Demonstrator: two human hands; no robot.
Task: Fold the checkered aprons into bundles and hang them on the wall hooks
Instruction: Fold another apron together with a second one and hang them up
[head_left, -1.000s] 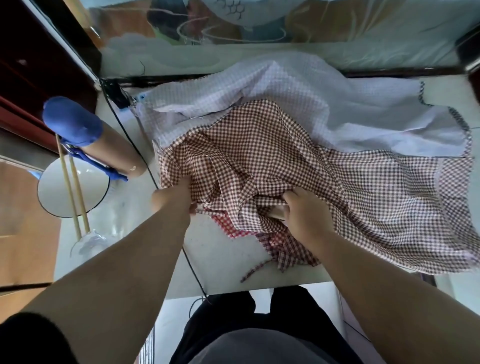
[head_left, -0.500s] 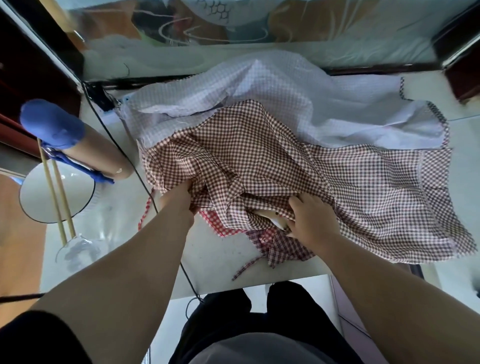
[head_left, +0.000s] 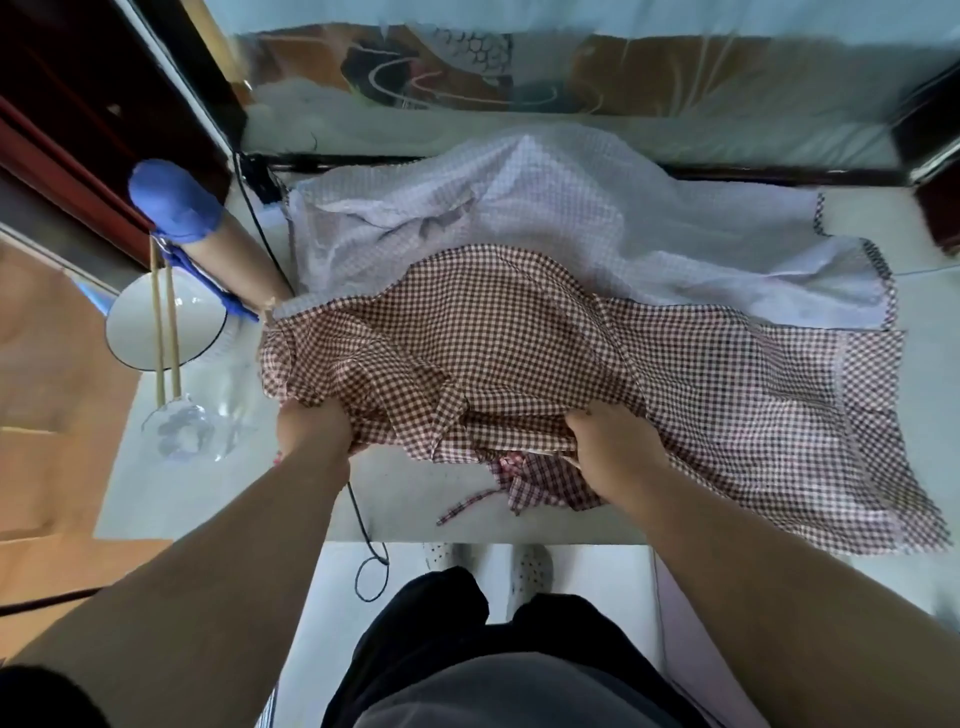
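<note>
White plate (head_left: 202, 322), chopsticks (head_left: 172, 338), clear glass (head_left: 182, 431), black cable (head_left: 357, 512), blue glove (head_left: 174, 202)

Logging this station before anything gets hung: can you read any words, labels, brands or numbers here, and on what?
No text can be read in this view.
The brown checkered apron and the pale checkered apron show only their check pattern, and no tag is in view.
The white plate is plain.
The patterned panel at the back shows blurred curved lines and a honeycomb motif, not letters.

Home dining spot: plate (head_left: 200, 322), chopsticks (head_left: 157, 364), glass (head_left: 182, 431)
</note>
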